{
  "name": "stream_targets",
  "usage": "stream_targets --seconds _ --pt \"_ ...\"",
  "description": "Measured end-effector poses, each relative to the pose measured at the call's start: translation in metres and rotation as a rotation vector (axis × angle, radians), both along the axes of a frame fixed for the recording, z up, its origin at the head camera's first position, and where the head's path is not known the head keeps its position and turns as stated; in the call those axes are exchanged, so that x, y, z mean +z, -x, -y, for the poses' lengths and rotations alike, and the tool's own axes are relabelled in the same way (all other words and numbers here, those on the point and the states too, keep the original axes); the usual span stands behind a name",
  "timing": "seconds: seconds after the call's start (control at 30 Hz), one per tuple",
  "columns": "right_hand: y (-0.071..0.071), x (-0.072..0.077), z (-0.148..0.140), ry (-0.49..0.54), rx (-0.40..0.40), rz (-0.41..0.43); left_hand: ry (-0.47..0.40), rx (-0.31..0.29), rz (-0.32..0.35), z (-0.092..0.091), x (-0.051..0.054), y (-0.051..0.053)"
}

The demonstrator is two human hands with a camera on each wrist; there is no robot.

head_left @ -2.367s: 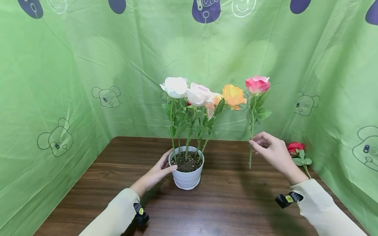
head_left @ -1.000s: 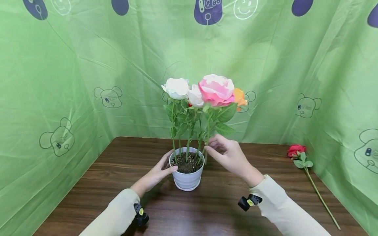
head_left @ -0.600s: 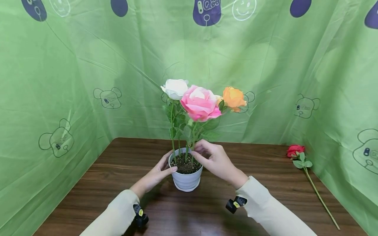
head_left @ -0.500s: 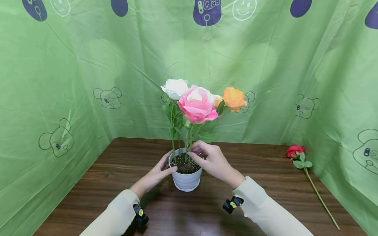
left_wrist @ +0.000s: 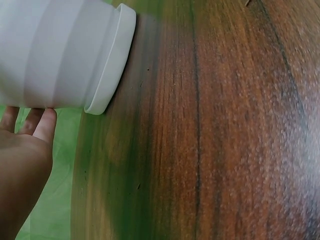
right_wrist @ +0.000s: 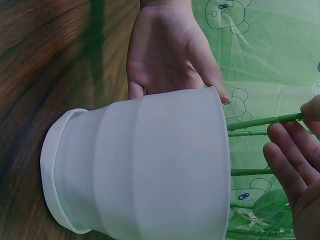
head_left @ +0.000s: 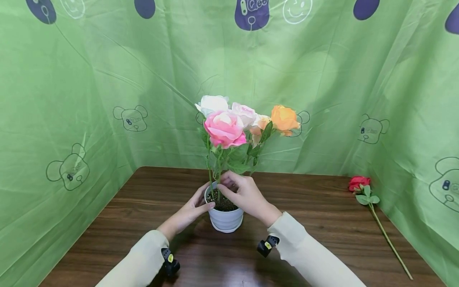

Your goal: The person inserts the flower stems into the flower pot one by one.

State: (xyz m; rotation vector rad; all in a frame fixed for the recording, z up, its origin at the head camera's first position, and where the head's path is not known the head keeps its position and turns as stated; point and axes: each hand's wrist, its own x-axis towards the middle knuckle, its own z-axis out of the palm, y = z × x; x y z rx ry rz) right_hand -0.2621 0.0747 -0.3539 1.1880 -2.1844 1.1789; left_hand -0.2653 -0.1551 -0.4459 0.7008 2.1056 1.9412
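Observation:
A white ribbed flowerpot (head_left: 226, 221) with dark soil (head_left: 225, 206) stands upright on a matching saucer. My left hand (head_left: 191, 209) holds its left side, the thumb at the rim; in the left wrist view, the fingers touch the pot's wall. Over the soil, my right hand (head_left: 245, 193) pinches the stem of a pink rose (head_left: 225, 129) between thumb and fingers. In the right wrist view, this stem (right_wrist: 260, 121) reaches down behind the rim, so its lower end is hidden. A white rose (head_left: 211, 104), a pale pink rose (head_left: 244, 114) and an orange rose (head_left: 285, 118) rise around it.
A red rose (head_left: 358, 183) with a long stem lies on the brown wooden table (head_left: 333, 231) at the right. A peach rose (head_left: 261, 122) shows between the pale pink and orange ones. Green printed cloth (head_left: 172, 79) encloses the back and sides.
My right hand has carried the pink rose from the right, leftward and down to the pot's soil. The left hand has stayed on the pot.

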Motion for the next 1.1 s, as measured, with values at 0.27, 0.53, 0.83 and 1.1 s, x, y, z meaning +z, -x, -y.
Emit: stream_targets --seconds 0.27,0.53,0.83,1.1 --pt "0.002 -0.007 0.006 -0.011 0.004 0.062 0.0 0.0 -0.01 0.0 0.0 0.0" --pt "0.008 -0.014 0.011 -0.043 -0.024 0.0 0.002 0.0 -0.012 0.0 -0.001 0.0" --pt "0.008 -0.025 0.013 -0.13 -0.085 -0.017 0.009 0.006 -0.014 0.0 -0.002 0.001" --pt "0.012 -0.032 0.014 -0.135 -0.1 -0.046 -0.006 0.002 -0.031 0.0 -0.003 0.002"
